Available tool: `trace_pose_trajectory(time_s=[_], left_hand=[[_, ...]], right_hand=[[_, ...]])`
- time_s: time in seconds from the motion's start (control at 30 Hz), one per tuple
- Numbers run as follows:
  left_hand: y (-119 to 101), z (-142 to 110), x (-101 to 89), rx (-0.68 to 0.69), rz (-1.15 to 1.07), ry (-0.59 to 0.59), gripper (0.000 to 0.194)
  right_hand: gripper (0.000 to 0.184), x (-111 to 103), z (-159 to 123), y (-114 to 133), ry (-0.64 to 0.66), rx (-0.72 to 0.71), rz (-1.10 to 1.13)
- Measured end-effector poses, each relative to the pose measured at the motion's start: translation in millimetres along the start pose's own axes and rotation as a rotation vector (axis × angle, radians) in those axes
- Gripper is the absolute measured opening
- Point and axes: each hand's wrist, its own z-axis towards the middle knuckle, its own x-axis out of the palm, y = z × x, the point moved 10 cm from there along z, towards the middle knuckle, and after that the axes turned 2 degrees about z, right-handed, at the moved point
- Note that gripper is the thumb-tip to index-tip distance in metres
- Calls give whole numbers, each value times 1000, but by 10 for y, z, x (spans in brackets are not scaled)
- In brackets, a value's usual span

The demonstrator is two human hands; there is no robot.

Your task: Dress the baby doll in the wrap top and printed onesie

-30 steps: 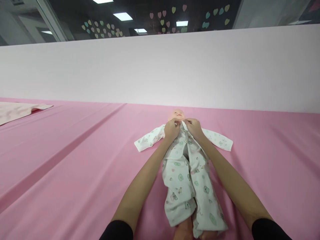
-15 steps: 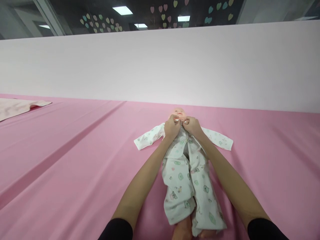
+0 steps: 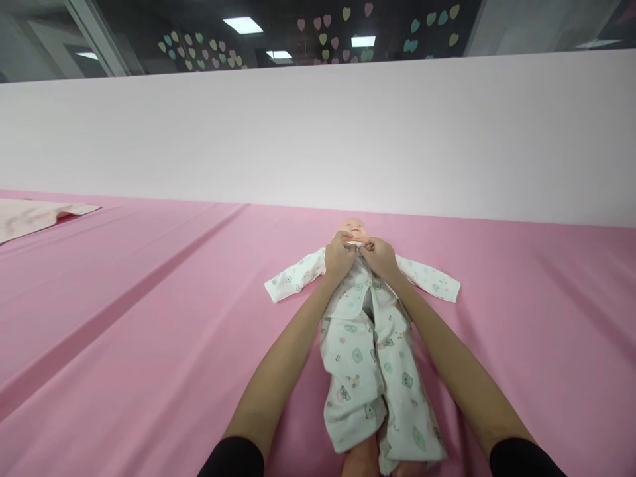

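Observation:
A baby doll (image 3: 354, 226) lies on its back, dressed in a white printed onesie (image 3: 355, 358) with its sleeves spread to both sides. At the neckline, my left hand (image 3: 340, 257) pinches the left edge of the onesie's collar. Just beside it, my right hand (image 3: 378, 257) pinches the collar's other edge, fingertips close to the left ones. Below my hands the onesie's front parts in a narrow gap at the belly. The doll's feet (image 3: 362, 457) show at the trouser ends. My fingers hide the exact fastening at the neck.
The doll rests on a pink padded surface (image 3: 149, 331) with creases. A pale cloth (image 3: 40, 217) lies at the far left. Behind stands a low white wall (image 3: 298, 139), topped by dark glass with heart stickers (image 3: 346, 13).
Both hands stay at the collar; the right fingers have curled slightly and drawn a little apart from the left. The whole view has shifted slightly.

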Motion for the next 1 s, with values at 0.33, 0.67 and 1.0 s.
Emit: trace_pose_trajectory(time_s=[0.33, 0.67, 1.0], left_hand=[[11, -1, 11, -9, -94, 30, 23], [-132, -25, -44, 50, -14, 189, 39], [-551, -314, 105, 252, 514, 330, 28]], right_hand=[[25, -24, 18, -136, -48, 47, 135], [27, -236, -148, 334, 312, -86, -80], [24, -376, -255, 247, 469, -78, -201]])
